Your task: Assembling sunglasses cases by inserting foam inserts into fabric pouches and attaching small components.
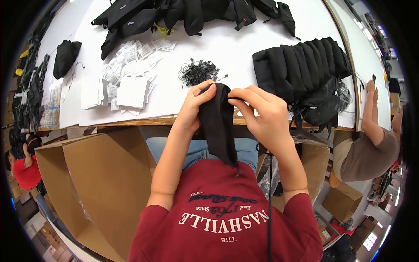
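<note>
One long black fabric piece

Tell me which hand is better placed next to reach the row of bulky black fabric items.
Probably the right hand: it is nearer that row and only pinches at the long black fabric piece, whose upper end the left hand grips more fully.

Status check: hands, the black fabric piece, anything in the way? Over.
Left hand gripping black fabric piece near its top; right hand pinching at its upper edge. Piece's narrow end ungripped. Nothing blocking the hands; tangled black cords just beyond.
</note>
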{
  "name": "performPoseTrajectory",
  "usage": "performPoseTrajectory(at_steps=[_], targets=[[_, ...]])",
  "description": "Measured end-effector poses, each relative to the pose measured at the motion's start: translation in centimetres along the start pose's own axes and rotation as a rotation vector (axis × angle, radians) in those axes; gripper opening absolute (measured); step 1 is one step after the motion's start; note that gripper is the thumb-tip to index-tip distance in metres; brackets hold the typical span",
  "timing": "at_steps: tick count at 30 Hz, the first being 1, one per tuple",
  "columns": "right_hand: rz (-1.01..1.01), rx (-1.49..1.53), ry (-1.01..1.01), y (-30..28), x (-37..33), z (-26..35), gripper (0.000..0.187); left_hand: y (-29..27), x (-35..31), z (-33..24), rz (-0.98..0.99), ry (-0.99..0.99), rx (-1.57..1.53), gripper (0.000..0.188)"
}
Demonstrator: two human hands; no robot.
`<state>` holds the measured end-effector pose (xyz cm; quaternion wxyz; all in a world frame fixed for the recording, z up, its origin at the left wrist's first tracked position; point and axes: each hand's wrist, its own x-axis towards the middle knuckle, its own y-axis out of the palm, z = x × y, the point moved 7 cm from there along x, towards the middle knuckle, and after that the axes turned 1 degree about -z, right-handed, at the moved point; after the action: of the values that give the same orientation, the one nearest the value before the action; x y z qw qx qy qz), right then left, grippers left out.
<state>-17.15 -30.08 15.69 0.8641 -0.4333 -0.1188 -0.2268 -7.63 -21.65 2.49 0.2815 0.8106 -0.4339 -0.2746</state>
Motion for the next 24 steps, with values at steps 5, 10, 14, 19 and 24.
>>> performPoseTrajectory(at_steps=[5,10,14,19,24], targets=[[-0.037,-0.098,-0.216,-0.3,0.4,1.5,0.010,0.2,0.0,0.3,0.095,-0.059,-0.142,0.024],[-0.036,-0.005,-0.118,-0.8,0.5,0.9,0.011,2.1,-1.9,1.6,0.252,-0.195,-0.235,0.036],[0.053,-0.082,-0.312,-0.3,0.0,2.7,0.012,2.5,-3.1,2.5,0.356,-0.140,-0.371,0.037],[0.081,-0.069,-0.391,0.2,-2.0,4.2,0.015,1.7,-4.4,3.4,0.031,-0.201,-0.562,0.020],[0.096,0.009,-0.265,0.5,-2.4,3.9,0.015,1.7,-3.6,2.7,0.037,-0.180,-0.514,0.020]])
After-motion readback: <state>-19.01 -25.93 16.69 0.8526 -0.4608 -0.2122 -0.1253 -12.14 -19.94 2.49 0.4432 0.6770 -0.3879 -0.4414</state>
